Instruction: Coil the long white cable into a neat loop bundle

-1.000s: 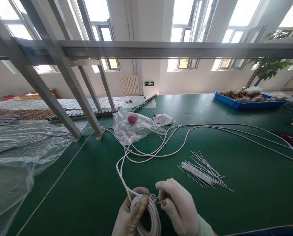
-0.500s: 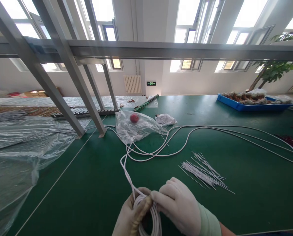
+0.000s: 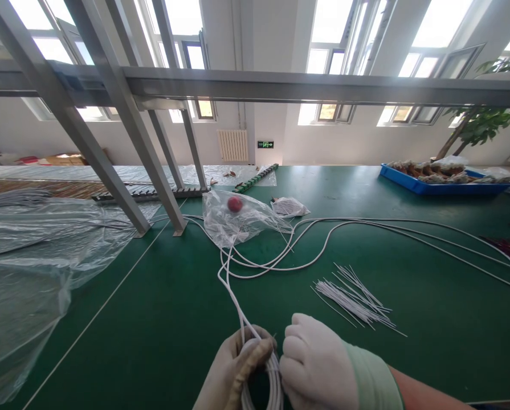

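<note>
L hand [image 3: 233, 373] is closed round the white cable coil [image 3: 261, 378]; R hand [image 3: 317, 364] pinches the coil's other side, touching it. Loose cable [image 3: 237, 296] runs straight away from both hands, up-table, closer to L; thin white ties [image 3: 353, 296] lie ahead-right of R.

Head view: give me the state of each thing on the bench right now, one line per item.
Left hand: gloved, gripping the coil.
Right hand: gloved, closed against the coil.
Coil: white cable, wound in loops, held in both hands.
Loose cable: unwound, trailing across the table.
Ties: loose pile, lying flat.
Bag: clear, crumpled, red item inside.
Blue tray: filled.
</note>
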The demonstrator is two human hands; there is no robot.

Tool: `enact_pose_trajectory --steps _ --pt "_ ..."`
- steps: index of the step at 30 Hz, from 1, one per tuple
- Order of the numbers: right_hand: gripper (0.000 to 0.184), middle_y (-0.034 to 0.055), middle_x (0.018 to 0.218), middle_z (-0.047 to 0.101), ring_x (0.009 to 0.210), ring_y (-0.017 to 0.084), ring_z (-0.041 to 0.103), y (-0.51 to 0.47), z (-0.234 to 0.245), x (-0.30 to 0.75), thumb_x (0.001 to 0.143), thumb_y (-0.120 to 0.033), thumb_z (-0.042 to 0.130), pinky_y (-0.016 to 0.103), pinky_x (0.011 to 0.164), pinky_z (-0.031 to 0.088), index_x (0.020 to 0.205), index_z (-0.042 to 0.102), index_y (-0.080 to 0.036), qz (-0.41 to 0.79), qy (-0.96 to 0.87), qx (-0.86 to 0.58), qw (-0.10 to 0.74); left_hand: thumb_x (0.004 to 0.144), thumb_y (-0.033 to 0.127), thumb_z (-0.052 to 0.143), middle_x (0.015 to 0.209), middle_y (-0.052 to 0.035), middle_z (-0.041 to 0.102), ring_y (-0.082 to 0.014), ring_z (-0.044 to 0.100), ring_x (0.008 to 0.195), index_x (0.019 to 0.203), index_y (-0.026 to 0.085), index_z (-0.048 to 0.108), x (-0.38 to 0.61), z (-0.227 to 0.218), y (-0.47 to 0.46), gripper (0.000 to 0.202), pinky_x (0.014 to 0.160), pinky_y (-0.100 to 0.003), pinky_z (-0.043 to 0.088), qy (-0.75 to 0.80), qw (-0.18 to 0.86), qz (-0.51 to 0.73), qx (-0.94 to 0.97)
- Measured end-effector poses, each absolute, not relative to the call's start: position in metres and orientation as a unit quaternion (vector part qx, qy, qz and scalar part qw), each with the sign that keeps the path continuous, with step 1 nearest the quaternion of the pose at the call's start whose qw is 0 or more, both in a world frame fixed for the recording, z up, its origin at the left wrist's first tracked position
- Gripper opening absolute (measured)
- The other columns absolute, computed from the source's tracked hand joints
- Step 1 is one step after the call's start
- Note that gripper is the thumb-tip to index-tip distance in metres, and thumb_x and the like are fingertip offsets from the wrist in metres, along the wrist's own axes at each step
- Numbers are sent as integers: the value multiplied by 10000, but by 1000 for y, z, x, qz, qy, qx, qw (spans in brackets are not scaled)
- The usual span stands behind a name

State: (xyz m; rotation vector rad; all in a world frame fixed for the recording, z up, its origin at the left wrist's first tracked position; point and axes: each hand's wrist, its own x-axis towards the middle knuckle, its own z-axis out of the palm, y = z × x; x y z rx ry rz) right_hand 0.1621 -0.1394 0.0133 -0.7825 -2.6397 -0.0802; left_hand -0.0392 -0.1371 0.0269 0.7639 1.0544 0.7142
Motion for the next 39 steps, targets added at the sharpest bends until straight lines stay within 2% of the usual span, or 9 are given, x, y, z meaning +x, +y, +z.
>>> enact_pose_trajectory --steps 7,15,19,21,24,28,31,35,39 --pt "287 6 659 481 595 186 359 -140 -4 163 933 -134 383 355 574 318 690 505 -227 -39 -898 -308 310 868 493 746 990 -96 723 -301 663 976 1036 196 756 -35 26 -137 342 924 -391 535 451 745 314 377" --pt "210 5 728 539 602 164 399 -140 0 165 955 -167 407 344 606 363 789 525 -218 65 -905 -328 262 856 459 751 900 -75 694 -274 643 896 971 190 746 -32 22 -130 293 849 -360 520 472 744 300 366" --pt "261 -30 614 462 552 134 384 -140 -7 153 907 -224 475 277 519 305 655 406 -234 363 -710 -505 331 778 577 814 822 -49 671 -238 603 758 918 213 734 -23 12 -130 398 707 -324 503 503 676 338 419" --pt "289 -62 512 387 469 117 354 -137 -12 148 870 -255 500 242 442 261 614 367 -246 566 -533 -559 287 771 588 820 838 -66 702 -251 621 749 903 250 763 -20 8 -132 367 678 -323 494 511 575 369 522" --pt "277 -110 429 254 357 100 203 -132 -15 144 870 -283 442 228 351 195 620 324 -270 685 -407 -555 238 787 586 808 893 -78 729 -267 648 807 879 283 783 -19 0 -134 317 734 -333 487 502 495 396 588" --pt "355 -89 491 377 370 91 291 -127 -4 152 965 -468 459 218 360 238 695 467 -239 675 -424 -546 258 732 660 828 793 -29 678 -225 584 748 935 233 719 -23 -8 -132 485 707 -315 482 531 624 394 417" --pt "473 -7 674 537 547 145 493 -125 4 165 1004 -614 428 266 491 418 899 610 -190 511 -554 -574 320 703 601 882 750 -9 655 -180 534 699 910 192 716 -30 -9 -128 487 681 -288 457 498 686 425 317" --pt "277 73 985 608 810 215 603 -129 6 178 1018 -452 537 364 709 532 1142 662 -238 301 -756 -489 315 723 568 893 708 36 590 -103 480 629 925 195 697 -33 -10 -125 467 613 -226 362 429 759 410 269" --pt "259 46 892 644 772 213 648 -131 0 184 1045 -485 493 318 622 531 977 709 -359 270 -850 -367 266 497 692 947 571 43 509 -69 395 496 788 143 677 -25 -13 -131 678 505 -229 270 399 774 410 272"
